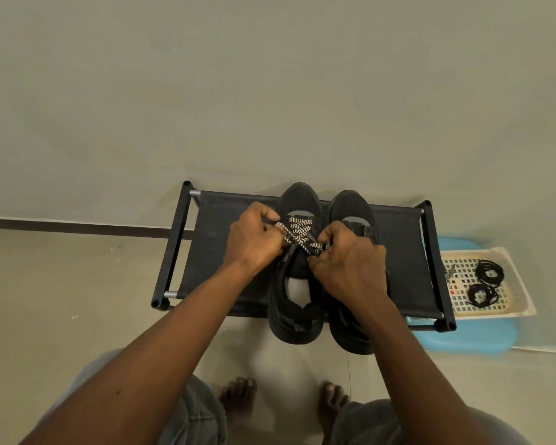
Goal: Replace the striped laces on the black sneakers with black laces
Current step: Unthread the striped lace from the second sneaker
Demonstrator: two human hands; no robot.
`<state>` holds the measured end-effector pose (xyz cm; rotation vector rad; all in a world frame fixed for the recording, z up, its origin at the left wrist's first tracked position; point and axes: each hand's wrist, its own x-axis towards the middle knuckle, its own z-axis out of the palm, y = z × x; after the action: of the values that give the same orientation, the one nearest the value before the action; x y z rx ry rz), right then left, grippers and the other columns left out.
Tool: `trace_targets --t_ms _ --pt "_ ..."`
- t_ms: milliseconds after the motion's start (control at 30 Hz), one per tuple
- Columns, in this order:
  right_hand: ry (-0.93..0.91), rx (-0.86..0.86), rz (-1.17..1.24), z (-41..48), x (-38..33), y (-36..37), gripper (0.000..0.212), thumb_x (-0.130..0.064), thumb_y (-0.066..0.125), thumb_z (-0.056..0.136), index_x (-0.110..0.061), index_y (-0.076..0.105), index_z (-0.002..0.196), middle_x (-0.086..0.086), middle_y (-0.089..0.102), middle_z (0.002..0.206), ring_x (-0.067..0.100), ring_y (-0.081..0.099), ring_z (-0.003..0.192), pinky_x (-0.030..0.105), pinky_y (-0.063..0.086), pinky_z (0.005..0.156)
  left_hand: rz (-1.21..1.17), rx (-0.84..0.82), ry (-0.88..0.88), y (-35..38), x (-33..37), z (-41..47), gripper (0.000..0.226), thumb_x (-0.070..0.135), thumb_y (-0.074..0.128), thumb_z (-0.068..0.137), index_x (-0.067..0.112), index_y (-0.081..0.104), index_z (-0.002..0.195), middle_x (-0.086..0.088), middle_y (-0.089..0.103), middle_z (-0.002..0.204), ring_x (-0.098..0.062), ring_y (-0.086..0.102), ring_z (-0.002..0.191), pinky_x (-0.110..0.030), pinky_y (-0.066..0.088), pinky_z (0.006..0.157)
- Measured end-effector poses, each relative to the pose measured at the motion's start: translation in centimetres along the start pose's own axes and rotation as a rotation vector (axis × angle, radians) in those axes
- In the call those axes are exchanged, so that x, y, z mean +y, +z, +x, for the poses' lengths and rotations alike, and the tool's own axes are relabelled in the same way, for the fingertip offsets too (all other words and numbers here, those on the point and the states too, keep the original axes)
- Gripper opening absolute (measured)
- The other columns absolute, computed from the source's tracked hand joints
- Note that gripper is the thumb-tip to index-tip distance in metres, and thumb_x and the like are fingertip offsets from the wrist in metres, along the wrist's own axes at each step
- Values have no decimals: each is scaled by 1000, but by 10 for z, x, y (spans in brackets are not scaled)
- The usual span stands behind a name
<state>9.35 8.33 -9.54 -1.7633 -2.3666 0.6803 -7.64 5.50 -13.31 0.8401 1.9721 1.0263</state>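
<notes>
The two sneakers were black. Their laces had black and white stripes. The rack was black. At the right, black laces lay in a cream basket on something blue.

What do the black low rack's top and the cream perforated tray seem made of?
Black rack top: probably matte fabric, stretched flat between silver-ended tubes. Cream perforated tray: likely moulded plastic, given its regular grid of holes.

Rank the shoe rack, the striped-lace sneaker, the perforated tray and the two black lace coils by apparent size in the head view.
1. shoe rack
2. striped-lace sneaker and perforated tray: too close to rank
3. far lace coil and near lace coil: alike, smallest
</notes>
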Motion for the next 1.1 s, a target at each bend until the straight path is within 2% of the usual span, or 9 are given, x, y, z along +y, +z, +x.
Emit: trace_targets --t_ms 67,167,300,400,500,733,833,1000,1100 --pt "-1 4 -3 -1 0 0 29 -35 69 85 -30 55 109 -8 68 89 20 64 93 41 37 95 -35 -43 -25 0 1 0 28 5 64 89 32 66 95 3 76 90 -16 77 80 -46 64 82" --pt "5 3 -5 -2 1 -1 25 -32 66 85 -29 57 108 -8 66 88 21 63 93 41 36 94 129 -179 155 -6 12 -6 29 6 64 88 31 73 98 13 75 94 -4 71 91 -37 60 91" --pt "18 -7 -2 -2 0 -3 24 -33 66 86 -28 58 107 -5 67 93 23 63 97 42 36 95 572 -305 403 -9 23 -17 24 37 71 81 40 70 105 17 64 108 -9 62 97 -35 52 85" --pt "28 -14 6 -1 -1 -3 24 -37 67 86 -28 58 107 -5 69 94 23 64 98 42 36 95 710 -248 545 -6 19 -17 20 42 74 87 39 69 107 11 61 116 -14 60 100 -33 45 81" --pt "25 -15 5 -1 0 -3 23 -37 67 88 -28 58 106 -5 68 93 23 64 95 41 37 95 689 -171 628 -6 18 -15 12 44 71 93 32 71 95 8 65 105 -15 63 93 -35 49 78" --pt "38 -10 8 1 0 0 26 -39 72 86 -30 58 107 -6 68 96 22 64 97 41 38 95 767 -196 647 -5 19 -14 8 37 71 91 29 69 92 7 65 105 -15 63 90 -32 44 74" --pt "40 -21 -1 1 0 -1 28 -36 72 88 -31 59 112 -5 68 100 22 63 99 41 38 96 655 -220 534 -4 18 -13 7 28 65 97 23 69 95 6 69 95 -13 62 82 -34 50 76" --pt "55 -47 2 2 0 -1 30 -36 73 88 -32 60 115 -7 66 95 21 63 99 41 40 98 -152 -208 -49 -17 19 -3 14 22 48 111 11 56 109 -10 77 100 -22 79 81 -37 65 75" --pt "62 -55 -1 1 -1 0 30 -35 72 88 -32 60 115 -6 68 96 21 63 98 42 41 99 -304 -134 -214 -11 22 -5 16 22 44 112 9 53 114 -15 77 100 -24 79 78 -37 66 72"
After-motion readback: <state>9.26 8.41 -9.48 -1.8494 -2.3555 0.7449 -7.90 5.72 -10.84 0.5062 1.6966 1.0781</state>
